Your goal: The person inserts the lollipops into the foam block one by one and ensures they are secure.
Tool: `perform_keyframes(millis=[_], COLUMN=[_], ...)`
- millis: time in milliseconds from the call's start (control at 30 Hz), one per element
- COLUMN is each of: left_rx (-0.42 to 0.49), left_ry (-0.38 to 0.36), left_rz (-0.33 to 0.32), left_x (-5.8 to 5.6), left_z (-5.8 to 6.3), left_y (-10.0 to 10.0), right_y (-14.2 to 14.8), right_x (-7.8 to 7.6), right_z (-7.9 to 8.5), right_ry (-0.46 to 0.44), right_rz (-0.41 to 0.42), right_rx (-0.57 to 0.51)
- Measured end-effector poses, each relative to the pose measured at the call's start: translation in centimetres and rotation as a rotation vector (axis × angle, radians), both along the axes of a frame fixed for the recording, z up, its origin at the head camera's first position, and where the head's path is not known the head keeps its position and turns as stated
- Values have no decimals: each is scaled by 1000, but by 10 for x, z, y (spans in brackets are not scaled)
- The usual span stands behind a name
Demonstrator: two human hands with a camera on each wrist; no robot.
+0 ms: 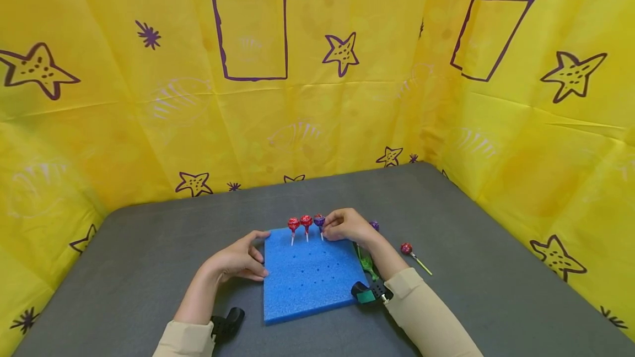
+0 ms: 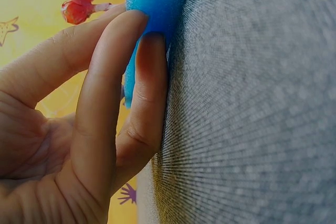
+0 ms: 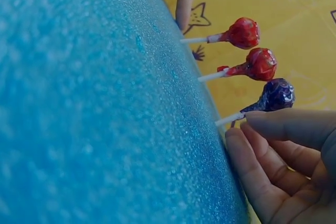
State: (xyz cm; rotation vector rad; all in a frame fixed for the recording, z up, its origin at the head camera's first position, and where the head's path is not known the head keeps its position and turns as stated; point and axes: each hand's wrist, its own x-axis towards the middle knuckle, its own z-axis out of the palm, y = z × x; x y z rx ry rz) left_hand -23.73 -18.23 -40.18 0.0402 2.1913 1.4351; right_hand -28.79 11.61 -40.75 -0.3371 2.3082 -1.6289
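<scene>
A blue foam board (image 1: 312,280) with several small holes lies on the table. Two red lollipops (image 1: 294,225) (image 3: 260,65) stand upright along its far edge. Beside them, a purple lollipop (image 3: 278,95) has its white stick's lower end at the foam. My right hand (image 1: 349,226) pinches that stick just below the wrapper, between thumb and finger. At the board's left edge, my left hand (image 1: 238,258) touches the foam with extended fingertips, one at the far-left corner. The left wrist view shows these fingers (image 2: 97,103) against the foam's side, close to the tabletop.
Right of the board, a red lollipop (image 1: 407,248) with a yellow-green stick lies on the dark grey table (image 1: 188,236). Another purple lollipop (image 1: 374,226) is partly hidden behind my right wrist. Something green (image 1: 367,264) lies under that forearm. Yellow patterned cloth (image 1: 297,103) encloses the table.
</scene>
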Motion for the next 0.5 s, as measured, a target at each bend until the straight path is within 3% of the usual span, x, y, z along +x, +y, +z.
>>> perform_keyframes(millis=[267, 500], left_rx=[6, -11], left_ry=[-6, -4], left_rz=[-9, -12], left_x=[0, -1], left_z=[1, 1], left_y=[1, 1], right_y=[17, 50], right_x=[2, 4], right_z=[10, 24], right_ry=[15, 8], right_rz=[-20, -110], right_rx=[-16, -3])
